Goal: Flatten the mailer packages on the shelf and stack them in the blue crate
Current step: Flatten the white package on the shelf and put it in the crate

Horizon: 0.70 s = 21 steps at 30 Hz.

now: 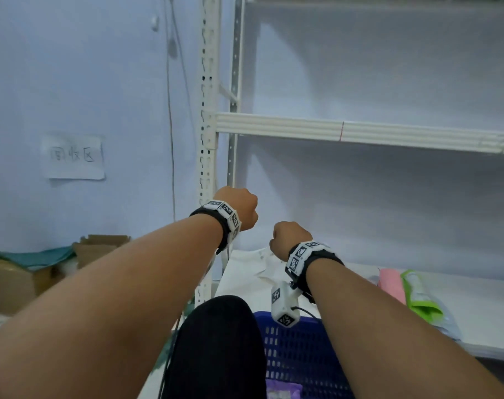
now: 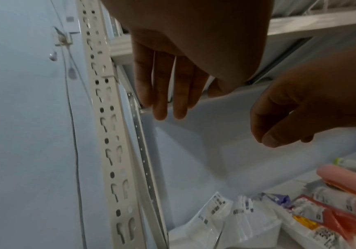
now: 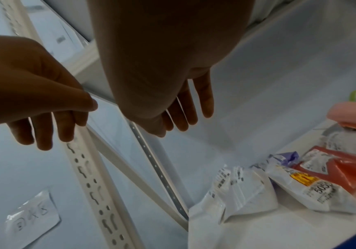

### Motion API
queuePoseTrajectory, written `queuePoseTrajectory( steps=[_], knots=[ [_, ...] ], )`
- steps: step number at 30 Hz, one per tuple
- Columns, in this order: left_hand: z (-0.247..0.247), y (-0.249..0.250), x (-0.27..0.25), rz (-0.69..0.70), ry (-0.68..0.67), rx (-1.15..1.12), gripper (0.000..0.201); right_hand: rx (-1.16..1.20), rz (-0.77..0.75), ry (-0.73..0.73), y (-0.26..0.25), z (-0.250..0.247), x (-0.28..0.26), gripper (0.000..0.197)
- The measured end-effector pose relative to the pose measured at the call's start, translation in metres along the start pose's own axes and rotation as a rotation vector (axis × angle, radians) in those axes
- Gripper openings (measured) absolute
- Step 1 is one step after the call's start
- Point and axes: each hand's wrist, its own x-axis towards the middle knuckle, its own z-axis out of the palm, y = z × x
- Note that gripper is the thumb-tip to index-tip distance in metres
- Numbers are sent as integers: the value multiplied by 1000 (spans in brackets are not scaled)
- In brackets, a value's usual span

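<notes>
Both my arms reach toward the lower shelf (image 1: pixel 475 312). My left hand (image 1: pixel 239 208) hovers by the shelf post, its fingers (image 2: pixel 166 87) hanging straight down and holding nothing. My right hand (image 1: pixel 288 237) is a little lower and to the right, fingers (image 3: pixel 185 109) also loose and empty. Below them a crumpled white mailer (image 1: pixel 253 263) (image 3: pixel 236 193) lies on the shelf. Beside it lie a red-and-white mailer (image 3: pixel 321 182), a pink one (image 1: pixel 392 286) and a green one (image 1: pixel 418 295). The blue crate (image 1: pixel 299 355) stands below the shelf edge, with a purple mailer (image 1: pixel 282 390) inside.
A perforated white upright post (image 1: pixel 207 110) stands just left of my left hand, and the upper shelf beam (image 1: pixel 360 131) crosses above. My black-clad knee (image 1: pixel 219 341) is next to the crate. Cardboard boxes (image 1: pixel 14 283) and a paper sign (image 1: pixel 75 156) are at the left wall.
</notes>
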Motion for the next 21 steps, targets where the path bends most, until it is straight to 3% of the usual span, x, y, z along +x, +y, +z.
queuePoseTrajectory(
  steps=[9, 13, 17, 21],
  knots=[
    [-95, 15, -11, 20, 161, -80, 35, -57, -28, 117, 3, -99, -31, 12],
    [-115, 29, 4, 15, 206, -117, 33, -77, -9, 147, 19, -126, -31, 12],
    [-95, 50, 33, -2, 140, -152, 24, -78, 12, 107, 41, -123, -20, 8],
    [-42, 71, 69, 19, 30, -189, 20, -76, 9, 42, 66, -96, -3, 15]
  ],
)
